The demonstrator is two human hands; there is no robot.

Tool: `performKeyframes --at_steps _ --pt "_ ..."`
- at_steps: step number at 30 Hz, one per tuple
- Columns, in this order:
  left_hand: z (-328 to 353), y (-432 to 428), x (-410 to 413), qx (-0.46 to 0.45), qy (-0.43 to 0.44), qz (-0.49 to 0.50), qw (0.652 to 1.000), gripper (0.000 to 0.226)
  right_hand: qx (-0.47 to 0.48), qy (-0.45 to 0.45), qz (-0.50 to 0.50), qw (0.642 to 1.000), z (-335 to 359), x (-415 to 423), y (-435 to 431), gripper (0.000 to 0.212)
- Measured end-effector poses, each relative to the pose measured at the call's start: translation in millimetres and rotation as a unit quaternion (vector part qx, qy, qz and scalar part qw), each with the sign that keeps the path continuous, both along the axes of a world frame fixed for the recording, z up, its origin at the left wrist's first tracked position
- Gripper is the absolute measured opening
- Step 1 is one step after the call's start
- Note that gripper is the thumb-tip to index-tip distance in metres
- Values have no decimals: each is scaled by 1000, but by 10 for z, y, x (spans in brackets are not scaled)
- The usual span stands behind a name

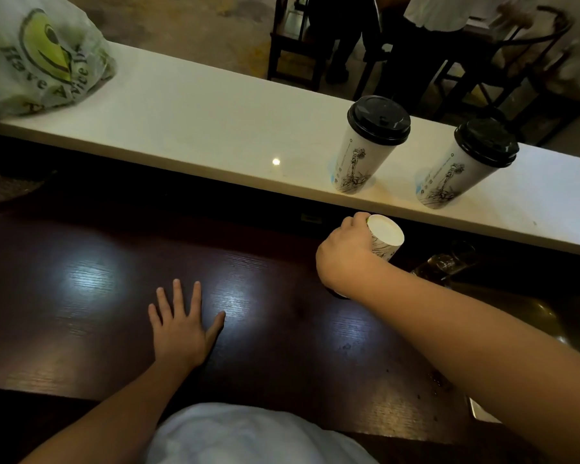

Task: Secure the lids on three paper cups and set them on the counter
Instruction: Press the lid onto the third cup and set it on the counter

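Two white printed paper cups with black lids stand upright on the white counter (215,128): one cup (365,152) toward the middle and another cup (462,169) to its right. My right hand (345,252) is shut on a third paper cup (387,239) below the counter's front edge. That cup is tipped so its white bottom faces up, and a dark lid edge shows under my wrist (340,294). My left hand (181,326) lies flat and open on the dark wooden worktop (81,296), fingers spread.
A plastic bag (37,55) with green print sits on the counter's far left. Glassware (446,262) stands on the worktop right of my right hand. A woven mat edge (7,187) is at the left. Dark chairs (503,61) and people's legs stand beyond the counter.
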State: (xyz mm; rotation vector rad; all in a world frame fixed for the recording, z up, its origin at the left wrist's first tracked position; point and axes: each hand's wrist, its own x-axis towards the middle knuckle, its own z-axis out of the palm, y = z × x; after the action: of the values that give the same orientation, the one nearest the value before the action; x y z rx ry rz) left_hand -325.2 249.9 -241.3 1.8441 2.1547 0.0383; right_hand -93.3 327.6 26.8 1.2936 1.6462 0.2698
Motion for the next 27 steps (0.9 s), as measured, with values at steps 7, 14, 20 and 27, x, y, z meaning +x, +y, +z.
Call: performKeyframes --at_steps 7,14,20,27 --pt "9 0 -2 -5 5 3 1000 101 -7 56 -20 998 128 -12 33 39" --pt "19 9 -4 -19 11 2 1000 99 -48 190 -65 978 262 124 69 27" --pt "172 122 44 -76 -57 37 995 96 -83 663 -199 717 234 475 101 72" --pt "1300 534 332 -6 -476 39 879 52 -34 845 -301 440 -81 397 -36 77"
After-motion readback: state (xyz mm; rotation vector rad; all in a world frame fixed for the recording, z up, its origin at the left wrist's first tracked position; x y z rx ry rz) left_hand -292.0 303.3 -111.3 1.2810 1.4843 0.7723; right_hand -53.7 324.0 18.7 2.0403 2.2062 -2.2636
